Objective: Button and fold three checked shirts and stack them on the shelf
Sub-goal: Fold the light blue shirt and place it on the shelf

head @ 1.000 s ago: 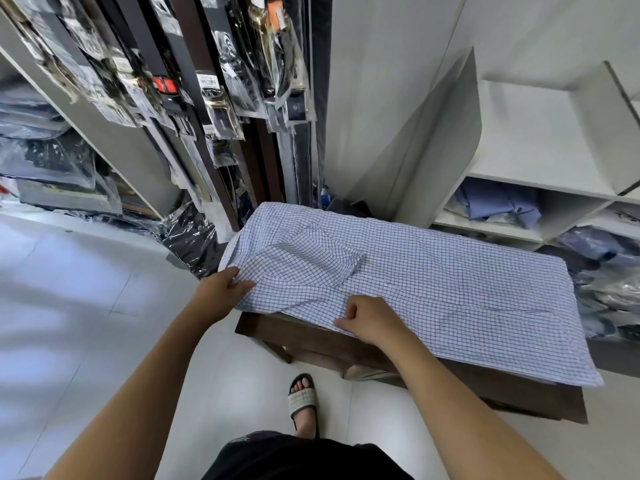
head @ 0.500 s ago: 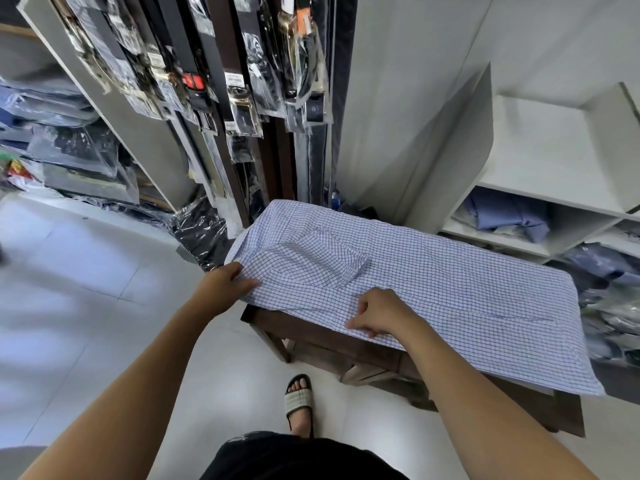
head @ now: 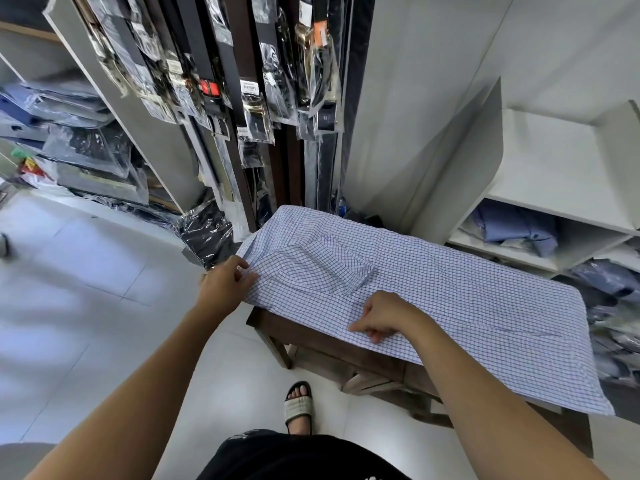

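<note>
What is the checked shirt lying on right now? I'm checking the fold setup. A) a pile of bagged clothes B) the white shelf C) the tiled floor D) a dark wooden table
D: the checked shirt is spread over a dark wooden table, its near edge overhanging.

Both bare forearms reach forward and up from the bottom corners of the view, converging toward the middle. The left hand (head: 227, 284) sits at the left edge of the checked shirt (head: 433, 292), back of the hand upward, its fingers (head: 242, 271) curled so that thumb and fingertips pinch the cloth at that edge. The right hand (head: 384, 317) lies farther right, near the front edge of the worktop (head: 311, 337), knuckles up and wrist bent slightly downward, its fingers tucked under and gripping a fold of the fabric (the fingertips themselves are mostly hidden). The two hands are apart, not touching each other.
</note>
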